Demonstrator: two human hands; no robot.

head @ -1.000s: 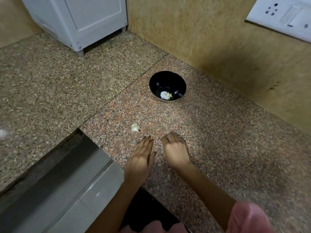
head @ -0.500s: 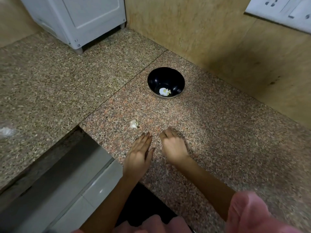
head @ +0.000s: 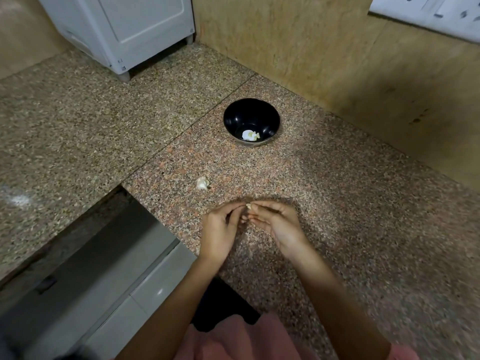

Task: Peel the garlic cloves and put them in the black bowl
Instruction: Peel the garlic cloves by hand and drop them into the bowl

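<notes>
My left hand (head: pixel 219 229) and right hand (head: pixel 276 223) both pinch one garlic clove (head: pixel 248 206) at curled fingertips, over the countertop (head: pixel 337 203) near its front edge. The black bowl (head: pixel 233 118) lies straight ahead toward the back edge, I judge slightly nearer my right hand; a second clove (head: pixel 202 183) lies just left.

Place: home kitchen, prob.
Counter: speckled granite counter (head: pixel 337 203), seam across it.
Wall: tan wall (head: pixel 298 48) w/ white switch/socket plate (head: pixel 426 14), top right.
Appliance: white unit (head: pixel 135 29) on feet, back left.
Prep: black bowl (head: pixel 249 113), garlic piece (head: pixel 202 183) on counter.
</notes>
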